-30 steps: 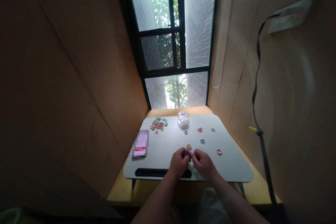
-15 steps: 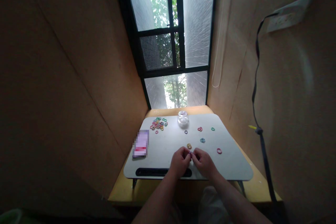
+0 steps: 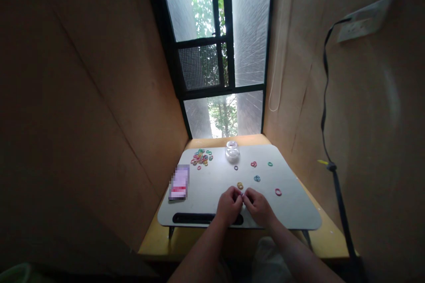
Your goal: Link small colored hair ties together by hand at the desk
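- Left hand [image 3: 229, 205]: curled, fingers bunched inward, tips aimed about 1 o'clock. Back of hand faced up and outward. Forearm came in from 7 o'clock; wrist crossed over the black slot [image 3: 192, 218] in the desk's near edge.
- Right hand [image 3: 258, 207]: also curled, thumb and index brought together, tips aimed about 10 o'clock. Forearm ran in from 5 o'clock, mirroring the left.
- Grip: both hands narrow, fingertips meeting on one small purple band [image 3: 242, 195]. Mostly hidden by fingers; couldn't tell its exact shape.
- Band position: between the two sets of fingertips, over the near half of the white lap desk [image 3: 299, 208].
- Clock from the fingertips: yellow bands [image 3: 240, 185] at 12, just beyond the fingers. Blue bands [image 3: 256, 178] between 1 and 2, near. Red bands [image 3: 253, 164] at 1, farther out. Green band [image 3: 270, 164] past the blue ones. Pink band [image 3: 278, 192] at 3, alone.
- Dark band [image 3: 236, 168] sat toward 11:30, clear round jar [image 3: 232, 154] behind it.
- Mixed band pile [image 3: 201, 158]: between 10 and 11, well apart from the hands.
- Phone [image 3: 179, 182]: between 9 and 10, screen pixelated.
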A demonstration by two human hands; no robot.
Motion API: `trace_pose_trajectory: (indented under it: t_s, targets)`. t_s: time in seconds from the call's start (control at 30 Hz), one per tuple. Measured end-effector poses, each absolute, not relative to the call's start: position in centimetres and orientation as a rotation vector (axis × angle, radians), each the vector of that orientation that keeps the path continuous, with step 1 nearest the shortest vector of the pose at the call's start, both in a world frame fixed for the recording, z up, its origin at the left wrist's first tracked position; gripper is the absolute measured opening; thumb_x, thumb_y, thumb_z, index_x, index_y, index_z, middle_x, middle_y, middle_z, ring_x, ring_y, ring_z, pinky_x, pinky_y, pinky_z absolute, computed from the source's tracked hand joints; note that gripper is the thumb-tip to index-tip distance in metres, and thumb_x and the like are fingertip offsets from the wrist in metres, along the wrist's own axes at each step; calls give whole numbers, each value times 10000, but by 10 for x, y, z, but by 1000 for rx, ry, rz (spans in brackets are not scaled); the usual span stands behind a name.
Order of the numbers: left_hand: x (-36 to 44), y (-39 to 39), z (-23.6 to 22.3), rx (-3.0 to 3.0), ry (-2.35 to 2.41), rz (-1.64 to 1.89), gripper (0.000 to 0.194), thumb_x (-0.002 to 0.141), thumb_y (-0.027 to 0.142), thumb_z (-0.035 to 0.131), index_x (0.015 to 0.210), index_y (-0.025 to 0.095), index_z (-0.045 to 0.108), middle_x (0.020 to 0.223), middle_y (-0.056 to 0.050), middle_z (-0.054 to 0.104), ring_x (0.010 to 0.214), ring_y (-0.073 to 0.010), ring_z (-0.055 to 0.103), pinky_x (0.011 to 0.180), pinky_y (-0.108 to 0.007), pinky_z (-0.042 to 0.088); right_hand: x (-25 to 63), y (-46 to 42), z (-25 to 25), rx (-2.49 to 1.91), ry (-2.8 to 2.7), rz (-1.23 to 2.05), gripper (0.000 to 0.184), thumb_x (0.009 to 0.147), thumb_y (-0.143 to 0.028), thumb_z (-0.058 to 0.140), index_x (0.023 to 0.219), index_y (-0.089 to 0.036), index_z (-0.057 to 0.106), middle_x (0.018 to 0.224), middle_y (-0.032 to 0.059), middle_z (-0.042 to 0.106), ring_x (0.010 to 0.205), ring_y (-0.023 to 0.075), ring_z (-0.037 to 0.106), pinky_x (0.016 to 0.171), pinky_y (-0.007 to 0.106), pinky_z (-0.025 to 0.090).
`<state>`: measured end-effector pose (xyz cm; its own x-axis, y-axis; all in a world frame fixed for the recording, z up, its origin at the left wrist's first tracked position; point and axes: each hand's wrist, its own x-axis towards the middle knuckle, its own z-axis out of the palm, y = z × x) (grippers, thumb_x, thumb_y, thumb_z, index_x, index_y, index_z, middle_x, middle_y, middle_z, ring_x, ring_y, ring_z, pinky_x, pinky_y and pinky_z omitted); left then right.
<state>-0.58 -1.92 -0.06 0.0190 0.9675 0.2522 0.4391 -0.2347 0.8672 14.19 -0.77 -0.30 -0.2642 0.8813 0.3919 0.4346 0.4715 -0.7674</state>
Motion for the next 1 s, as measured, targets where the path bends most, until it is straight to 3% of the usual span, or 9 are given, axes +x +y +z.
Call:
trace_pose_trajectory:
  t_s: [0.43, 0.73, 1.0]
  targets:
    - [-6, -19, 0, 1696, 1429, 1162, 67, 781, 213, 523, 787, 187, 584, 649, 36, 556, 611, -115, 487, 585, -223, 354, 141, -7, -4, -1128, -1916, 586, 274, 851, -305, 464, 599, -204, 427, 555, -35, 457, 542, 115, 417, 527, 249, 284]
    - [-6, -22, 3, 1662, 1345, 1177, 170, 861, 320, 500, 781, 185, 565, 620, 41, 547, 587, -109, 488, 575, -219, 366, 141, -8, -3, -1140, -1933, 581, 311, 875, -333, 445, 595, -213, 380, 560, -34, 437, 549, 121, 412, 538, 254, 287]
    - [-6, -21, 3, 1699, 1404, 1188, 145, 851, 313, 530, 822, 184, 588, 679, 24, 590, 618, -118, 512, 601, -232, 381, 143, -10, -2, -1090, -1963, 589, 244, 857, -298, 468, 644, -213, 386, 584, -41, 442, 559, 118, 419, 548, 251, 289]
